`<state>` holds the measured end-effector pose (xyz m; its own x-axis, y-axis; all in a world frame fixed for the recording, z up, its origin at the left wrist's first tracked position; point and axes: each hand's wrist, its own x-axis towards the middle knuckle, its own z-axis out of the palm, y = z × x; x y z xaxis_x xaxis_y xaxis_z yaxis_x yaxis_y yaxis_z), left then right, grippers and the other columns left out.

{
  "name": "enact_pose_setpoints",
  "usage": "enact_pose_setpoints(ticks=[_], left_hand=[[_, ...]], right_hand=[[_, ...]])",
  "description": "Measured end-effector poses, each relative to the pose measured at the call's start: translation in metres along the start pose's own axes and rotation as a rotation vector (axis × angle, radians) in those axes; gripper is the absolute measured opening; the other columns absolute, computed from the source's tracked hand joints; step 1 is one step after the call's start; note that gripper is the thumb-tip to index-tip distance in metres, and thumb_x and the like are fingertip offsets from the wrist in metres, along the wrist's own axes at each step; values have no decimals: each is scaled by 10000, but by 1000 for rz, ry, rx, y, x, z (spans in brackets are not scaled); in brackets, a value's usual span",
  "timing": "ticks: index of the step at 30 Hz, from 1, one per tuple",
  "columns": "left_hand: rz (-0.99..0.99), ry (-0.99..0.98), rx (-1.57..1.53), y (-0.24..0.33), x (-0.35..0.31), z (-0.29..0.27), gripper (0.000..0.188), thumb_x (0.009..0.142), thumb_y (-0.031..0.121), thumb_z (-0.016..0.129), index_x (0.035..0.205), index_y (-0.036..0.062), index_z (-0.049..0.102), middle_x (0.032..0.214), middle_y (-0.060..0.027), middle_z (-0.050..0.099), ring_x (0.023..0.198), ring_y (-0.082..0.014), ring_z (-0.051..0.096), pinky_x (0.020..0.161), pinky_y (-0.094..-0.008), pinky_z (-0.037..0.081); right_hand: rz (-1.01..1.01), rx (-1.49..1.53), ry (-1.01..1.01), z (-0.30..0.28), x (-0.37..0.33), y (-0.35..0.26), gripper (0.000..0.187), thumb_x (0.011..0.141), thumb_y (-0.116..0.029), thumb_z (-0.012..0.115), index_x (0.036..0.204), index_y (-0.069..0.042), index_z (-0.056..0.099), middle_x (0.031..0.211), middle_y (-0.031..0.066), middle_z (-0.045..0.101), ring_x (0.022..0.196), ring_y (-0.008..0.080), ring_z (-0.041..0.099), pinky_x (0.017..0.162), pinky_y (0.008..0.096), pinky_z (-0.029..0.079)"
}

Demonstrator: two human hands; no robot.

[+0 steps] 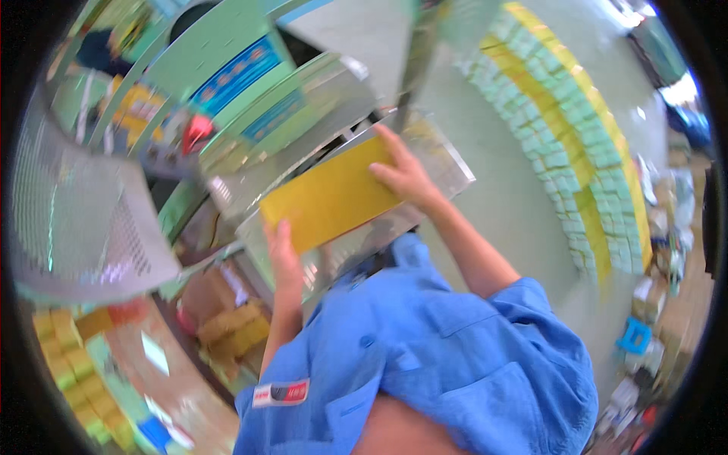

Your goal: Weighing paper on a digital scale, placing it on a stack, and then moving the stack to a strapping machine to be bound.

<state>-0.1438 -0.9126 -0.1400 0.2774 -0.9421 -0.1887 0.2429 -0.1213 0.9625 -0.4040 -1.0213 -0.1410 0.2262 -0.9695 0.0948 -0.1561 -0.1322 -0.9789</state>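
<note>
A flat yellow rectangular slab [334, 193], like a board or a sheet stack, lies tilted between my two hands. My left hand [282, 254] grips its near left end, with the thumb by the edge. At the far right end my right hand [406, 173] holds it, thumb on top and fingers over the far edge. Directly beneath is a shiny metal tray [447, 159] at the front of a pale green machine [227, 64]. Motion blur hides finer detail, and whether the slab touches the tray I cannot tell.
Long rows of pale green packets [523, 114] with yellow strips stand on the floor at right. A perforated metal surface [83, 212] is at left. Yellow packs [76, 364] sit on a table at lower left. A blue stool-like object [635, 335] stands far right among boxes.
</note>
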Motion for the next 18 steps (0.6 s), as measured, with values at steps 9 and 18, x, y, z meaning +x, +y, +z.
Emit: enact_pose_setpoints(ticks=[9, 18], left_hand=[[370, 105, 900, -78, 29, -80, 497, 1000, 385, 423, 1343, 27, 457, 1326, -99, 525, 1210, -220, 510, 1041, -408, 396], [174, -261, 595, -60, 87, -181, 483, 988, 361, 447, 1329, 19, 470, 1304, -102, 540, 1188, -222, 527, 1026, -403, 411]], right_hand=[[126, 453, 150, -12, -11, 85, 451, 984, -296, 522, 1394, -115, 479, 1350, 60, 540, 1223, 164, 496, 1033, 325, 383], [230, 503, 199, -57, -72, 74, 364, 997, -264, 479, 1314, -113, 578, 1233, 29, 612, 1133, 111, 528, 984, 276, 403]])
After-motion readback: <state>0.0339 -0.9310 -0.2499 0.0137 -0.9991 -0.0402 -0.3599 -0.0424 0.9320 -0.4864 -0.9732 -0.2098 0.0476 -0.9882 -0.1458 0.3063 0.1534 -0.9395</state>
